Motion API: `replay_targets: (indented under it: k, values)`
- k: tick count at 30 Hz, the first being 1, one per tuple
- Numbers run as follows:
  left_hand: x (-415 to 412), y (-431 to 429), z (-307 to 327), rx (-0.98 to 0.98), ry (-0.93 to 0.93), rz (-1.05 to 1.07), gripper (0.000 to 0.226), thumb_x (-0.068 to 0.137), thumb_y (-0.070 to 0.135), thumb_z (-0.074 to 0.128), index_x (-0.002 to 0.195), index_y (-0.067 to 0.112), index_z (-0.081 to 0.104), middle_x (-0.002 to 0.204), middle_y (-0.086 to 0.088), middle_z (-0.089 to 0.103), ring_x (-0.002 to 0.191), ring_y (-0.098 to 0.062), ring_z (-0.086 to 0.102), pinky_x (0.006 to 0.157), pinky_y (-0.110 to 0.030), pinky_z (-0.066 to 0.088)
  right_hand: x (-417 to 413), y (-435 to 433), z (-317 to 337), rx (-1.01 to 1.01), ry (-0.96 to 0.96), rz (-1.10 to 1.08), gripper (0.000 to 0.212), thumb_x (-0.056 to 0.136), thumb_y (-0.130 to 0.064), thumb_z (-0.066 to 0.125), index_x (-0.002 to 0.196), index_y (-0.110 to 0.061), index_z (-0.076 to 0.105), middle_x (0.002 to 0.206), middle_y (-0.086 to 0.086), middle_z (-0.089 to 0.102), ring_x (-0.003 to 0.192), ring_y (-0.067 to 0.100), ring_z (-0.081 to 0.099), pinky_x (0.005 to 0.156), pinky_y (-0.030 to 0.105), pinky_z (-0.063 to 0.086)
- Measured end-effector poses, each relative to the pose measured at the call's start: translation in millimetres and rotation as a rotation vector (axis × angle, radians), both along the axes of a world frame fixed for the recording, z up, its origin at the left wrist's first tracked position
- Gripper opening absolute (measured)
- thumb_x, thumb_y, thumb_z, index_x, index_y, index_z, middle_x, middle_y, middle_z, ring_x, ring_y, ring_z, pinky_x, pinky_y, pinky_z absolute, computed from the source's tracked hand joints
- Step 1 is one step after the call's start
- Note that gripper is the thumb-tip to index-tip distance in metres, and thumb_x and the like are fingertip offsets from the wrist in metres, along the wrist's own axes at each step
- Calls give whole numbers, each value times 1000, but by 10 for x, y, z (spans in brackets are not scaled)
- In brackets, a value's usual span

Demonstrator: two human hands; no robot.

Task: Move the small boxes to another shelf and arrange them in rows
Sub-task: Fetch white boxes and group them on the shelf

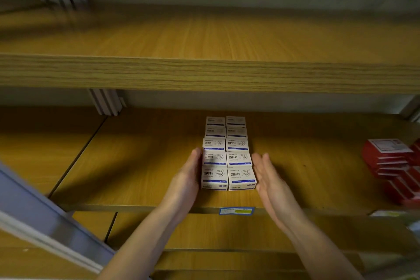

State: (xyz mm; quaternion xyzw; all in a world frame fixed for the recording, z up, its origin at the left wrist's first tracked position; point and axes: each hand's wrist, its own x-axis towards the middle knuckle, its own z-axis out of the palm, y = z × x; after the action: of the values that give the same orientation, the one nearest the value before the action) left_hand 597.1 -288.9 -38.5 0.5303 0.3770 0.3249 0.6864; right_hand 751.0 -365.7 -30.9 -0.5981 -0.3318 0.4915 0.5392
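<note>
Head view: two flat hands flank a block of small boxes on the middle shelf.

Nearest, a grey slanted frame (45,218) is cut off at the lower left. A blue tag (236,211) sits on the shelf's (136,166) front edge, its print unreadable. The left hand (189,173) lies with straight fingers against the left side of the small boxes (227,157), gripping nothing. The right hand (270,179) is also flat and empty, just beside their right side; contact is unclear. The boxes stand two wide and five deep, the long axis running from near the front edge toward the back. Their tops read 回形针 above a blue band; the far ones blur. Red boxes (391,161) are cropped at the right edge. An upper shelf (204,73) spans above.
</note>
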Motion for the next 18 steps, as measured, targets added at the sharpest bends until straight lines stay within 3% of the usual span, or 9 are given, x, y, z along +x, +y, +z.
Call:
replay_targets:
  k: [4, 7, 9, 13, 14, 16, 18]
  values:
    - [64, -46, 9, -83, -70, 64, 37, 94, 41, 28, 127, 32, 40, 99, 24, 55, 95, 7, 51, 89, -16, 35, -56, -1, 31, -3, 26, -2, 65, 77, -60, 24, 135, -31, 32, 101, -31, 52, 95, -7, 51, 102, 27, 27]
    - [98, -83, 6, -73, -55, 64, 23, 96, 37, 25, 106, 42, 46, 85, 28, 60, 78, 15, 59, 66, -3, 44, -62, -2, 29, -26, 40, 3, 64, 77, -59, 23, 133, -31, 33, 93, -30, 53, 90, -8, 51, 99, 26, 26]
    - [102, -94, -24, -71, -50, 60, 24, 96, 37, 24, 96, 42, 47, 77, 30, 65, 72, 18, 58, 59, 0, 44, -68, -2, 24, -32, 58, -8, 62, 76, -60, 23, 131, -33, 34, 93, -30, 52, 93, -7, 49, 105, 29, 23]
    - [110, -88, -60, -80, -58, 59, 32, 94, 48, 27, 116, 43, 49, 112, 20, 64, 100, 5, 59, 80, -15, 42, -126, -2, -3, -30, 79, -46, 37, 79, -61, 20, 100, -46, 47, 93, -34, 51, 99, -8, 45, 109, 33, 18]
    - [116, -89, -64, -73, -60, 63, 32, 93, 49, 27, 116, 44, 49, 112, 20, 64, 101, 5, 59, 81, -17, 40, -145, 2, -7, -27, 82, -61, 36, 80, -61, 20, 96, -46, 48, 92, -35, 50, 98, -9, 44, 109, 32, 17]
    - [133, -98, -52, -65, -65, 67, 28, 94, 48, 25, 106, 46, 51, 100, 28, 66, 93, 11, 59, 79, -17, 38, -164, 7, -34, -19, 97, -96, 43, 78, -63, 20, 107, -45, 46, 90, -36, 49, 97, -9, 45, 110, 33, 16]
    - [157, -124, -24, -84, -75, 89, 26, 95, 45, 24, 98, 46, 50, 86, 33, 65, 84, 15, 60, 76, -16, 37, -172, 10, -54, -9, 105, -119, 64, 74, -66, 21, 130, -38, 35, 92, -33, 47, 107, -3, 42, 113, 35, 14]
